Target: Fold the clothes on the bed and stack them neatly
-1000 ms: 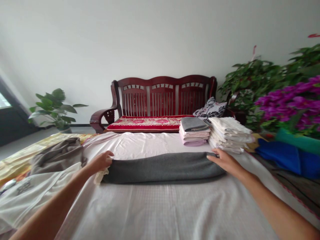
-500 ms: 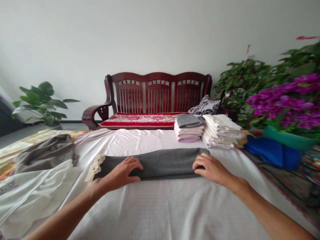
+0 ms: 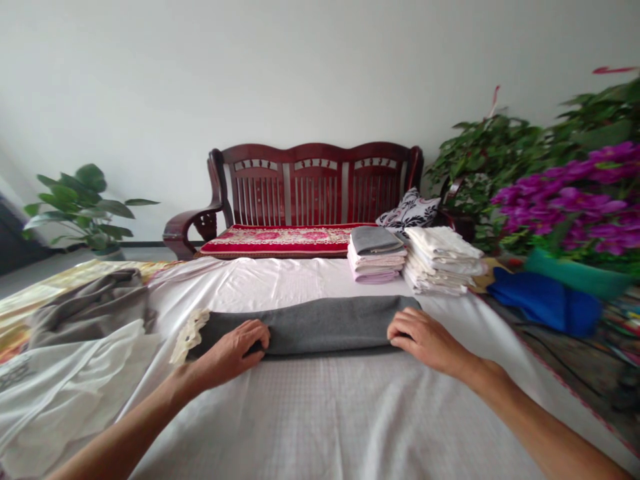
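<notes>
A dark grey garment point(image 3: 327, 327), folded into a long strip, lies across the white cloth point(image 3: 300, 413) before me. Cream lace point(image 3: 193, 335) trims its left end. My left hand point(image 3: 239, 350) is closed on the strip's near edge, left of its middle, with the fingers curled in. At the right end, my right hand point(image 3: 423, 339) grips the near corner between thumb and fingers. Beyond the strip stands a folded pile point(image 3: 377, 262) of pinkish cloths with a grey piece point(image 3: 375, 241) on top. Beside it is a taller stack of folded white cloths point(image 3: 443, 261).
To the left lie a crumpled grey-brown cloth point(image 3: 95, 307) and a sheer white garment point(image 3: 75, 393). A wooden bench point(image 3: 315, 193) with a red cover stands behind. On the right are purple flowers point(image 3: 575, 200), a blue cloth point(image 3: 545, 300) and cables.
My left hand has slid slightly left along the grey garment, and its spread fingers have curled closed. My right hand stays at the right end, its grip a little tighter.
</notes>
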A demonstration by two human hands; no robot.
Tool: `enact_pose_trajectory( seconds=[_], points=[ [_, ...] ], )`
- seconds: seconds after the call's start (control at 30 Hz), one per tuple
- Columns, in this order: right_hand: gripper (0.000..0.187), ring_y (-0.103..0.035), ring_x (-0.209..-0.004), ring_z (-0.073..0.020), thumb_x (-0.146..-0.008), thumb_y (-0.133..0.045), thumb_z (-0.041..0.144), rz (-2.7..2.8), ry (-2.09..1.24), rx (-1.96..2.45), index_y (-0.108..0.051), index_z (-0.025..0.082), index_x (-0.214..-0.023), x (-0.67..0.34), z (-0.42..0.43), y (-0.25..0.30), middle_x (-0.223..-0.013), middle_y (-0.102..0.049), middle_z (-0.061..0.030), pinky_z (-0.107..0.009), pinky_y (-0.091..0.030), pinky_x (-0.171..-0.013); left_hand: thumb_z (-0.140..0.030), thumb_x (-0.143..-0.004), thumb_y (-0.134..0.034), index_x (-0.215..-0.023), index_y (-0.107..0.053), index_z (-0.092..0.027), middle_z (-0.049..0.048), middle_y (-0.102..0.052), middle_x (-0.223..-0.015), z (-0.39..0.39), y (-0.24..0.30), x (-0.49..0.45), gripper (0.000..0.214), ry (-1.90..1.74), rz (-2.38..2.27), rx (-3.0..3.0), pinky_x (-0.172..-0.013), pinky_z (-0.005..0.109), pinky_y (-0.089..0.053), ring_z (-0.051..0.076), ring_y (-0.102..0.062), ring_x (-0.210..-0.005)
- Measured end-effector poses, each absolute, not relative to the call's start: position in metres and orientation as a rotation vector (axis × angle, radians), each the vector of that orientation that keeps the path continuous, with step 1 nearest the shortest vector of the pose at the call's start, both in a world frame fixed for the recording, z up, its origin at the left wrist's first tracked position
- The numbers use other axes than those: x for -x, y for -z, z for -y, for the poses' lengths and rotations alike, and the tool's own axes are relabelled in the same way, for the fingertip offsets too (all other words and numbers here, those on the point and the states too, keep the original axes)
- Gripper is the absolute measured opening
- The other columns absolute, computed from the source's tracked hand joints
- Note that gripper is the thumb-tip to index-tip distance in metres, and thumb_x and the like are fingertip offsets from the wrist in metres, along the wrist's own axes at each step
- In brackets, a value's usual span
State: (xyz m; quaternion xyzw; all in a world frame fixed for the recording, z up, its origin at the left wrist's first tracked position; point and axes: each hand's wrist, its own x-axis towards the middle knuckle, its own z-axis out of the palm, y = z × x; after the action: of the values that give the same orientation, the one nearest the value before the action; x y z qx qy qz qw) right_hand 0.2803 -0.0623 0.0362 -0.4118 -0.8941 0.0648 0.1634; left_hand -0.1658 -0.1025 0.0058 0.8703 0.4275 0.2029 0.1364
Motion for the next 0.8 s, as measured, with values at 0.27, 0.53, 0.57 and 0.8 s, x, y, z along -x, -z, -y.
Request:
enact_pose_trajectory(
  seconds=[0.27,0.53,0.57,0.8],
  points=[
    [0.012,-0.058,-0.088,-0.0198,-0.089,-0.058,0.025,2.535,-0.181,1.191,-0.064,0.025,-0.079,-0.281,0.065,-0.029,-0.086,-0.068,-0.0005,-0.034,-0.044,-0.081,-0.011,-0.082,-0.051,-0.091,-0.056,-0.023,0.0048,-0.06,-0.102,0.104,-0.004,0.163,0.016,-0.574,-1.252,-2.56,-0.089,0.031,-0.048,0.02,-0.058,-0.1],
    [0.022,-0.06,-0.083,-0.0198,-0.09,-0.056,0.029,2.54,-0.292,1.207,-0.065,0.024,-0.071,-0.282,0.064,-0.037,-0.08,-0.068,-0.0017,-0.033,-0.046,-0.079,-0.018,-0.086,-0.053,-0.085,-0.056,-0.022,0.0028,-0.06,-0.096,0.111,-0.025,0.152,0.005,-0.378,-1.271,-2.619,-0.081,0.029,-0.045,0.019,-0.058,-0.092],
    [0.025,-0.061,-0.083,-0.0201,-0.092,-0.053,0.033,2.487,-0.309,1.216,-0.066,0.024,-0.072,-0.283,0.06,-0.041,-0.08,-0.069,-0.0025,-0.033,-0.047,-0.079,-0.022,-0.091,-0.052,-0.084,-0.057,-0.021,0.0023,-0.061,-0.092,0.111,-0.031,0.147,0.009,-0.365,-1.287,-2.609,-0.079,0.029,-0.045,0.019,-0.058,-0.088],
    [0.04,-0.068,-0.103,-0.0238,-0.099,-0.035,0.04,2.112,-0.202,1.392,-0.072,0.024,-0.103,-0.27,0.019,-0.058,-0.107,-0.075,-0.0062,-0.035,-0.051,-0.091,-0.035,-0.103,-0.036,-0.099,-0.066,-0.023,0.0036,-0.07,-0.1,0.072,-0.038,0.053,0.033,-0.714,-1.256,-2.544,-0.087,0.031,-0.049,0.018,-0.066,-0.096]
  ],
)
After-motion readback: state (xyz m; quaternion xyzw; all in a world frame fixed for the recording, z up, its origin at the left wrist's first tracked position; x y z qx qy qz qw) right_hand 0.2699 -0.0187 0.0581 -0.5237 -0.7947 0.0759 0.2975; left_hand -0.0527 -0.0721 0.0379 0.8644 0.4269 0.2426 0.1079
